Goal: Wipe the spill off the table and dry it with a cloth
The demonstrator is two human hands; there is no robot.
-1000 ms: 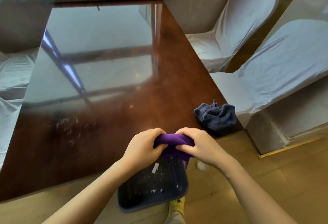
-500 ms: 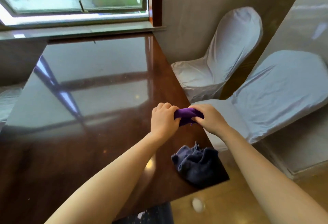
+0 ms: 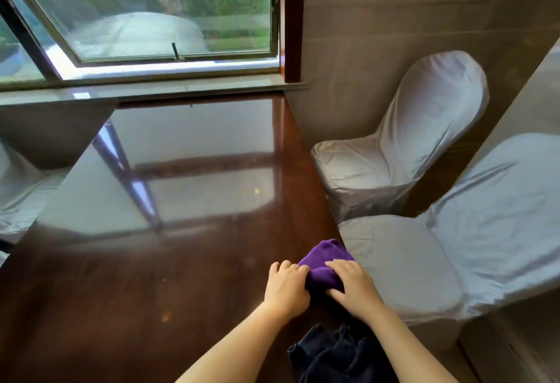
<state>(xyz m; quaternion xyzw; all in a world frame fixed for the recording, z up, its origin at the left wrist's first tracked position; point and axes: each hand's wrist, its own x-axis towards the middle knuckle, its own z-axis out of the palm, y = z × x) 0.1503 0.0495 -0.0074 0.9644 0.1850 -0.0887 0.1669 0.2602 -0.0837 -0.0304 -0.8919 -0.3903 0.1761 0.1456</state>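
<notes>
A purple cloth (image 3: 323,258) lies bunched on the glossy dark brown table (image 3: 169,261), close to its right edge. My left hand (image 3: 286,287) grips the cloth's left side with curled fingers. My right hand (image 3: 353,282) presses flat on top of its right part. A crumpled dark blue cloth (image 3: 336,355) rests on the table nearer to me, between my forearms. No spill is visible on the reflective surface from here.
Two chairs in white covers (image 3: 418,146) (image 3: 472,246) stand tight against the table's right edge. A window (image 3: 151,13) and its sill (image 3: 151,88) border the far end. Another covered chair (image 3: 18,188) shows at the left.
Both hands carried the purple cloth from above a dark bin below the table edge up onto the tabletop and set it down near the right edge. The view tilted up toward the window.
</notes>
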